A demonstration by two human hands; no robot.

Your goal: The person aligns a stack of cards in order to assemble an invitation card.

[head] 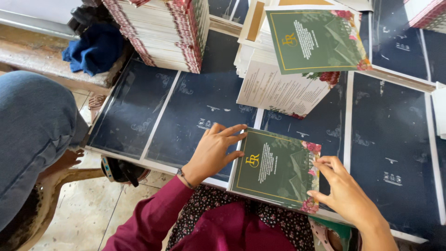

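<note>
A dark green card (274,168) with gold lettering and red flowers at its corners lies at the near edge of the dark printed sheets (200,107). My left hand (214,149) rests flat with its fingertips on the card's left edge. On the right edge, my right hand (344,193) pinches the card near a flower corner. Both hands hold the same card.
A pile of the same green cards (318,39) sits on white folded ones (283,90) at the back. Further left stands a tall stack of printed sheets (167,30). A blue cloth (95,49) lies on a bench. A person's denim knee (32,125) is at left.
</note>
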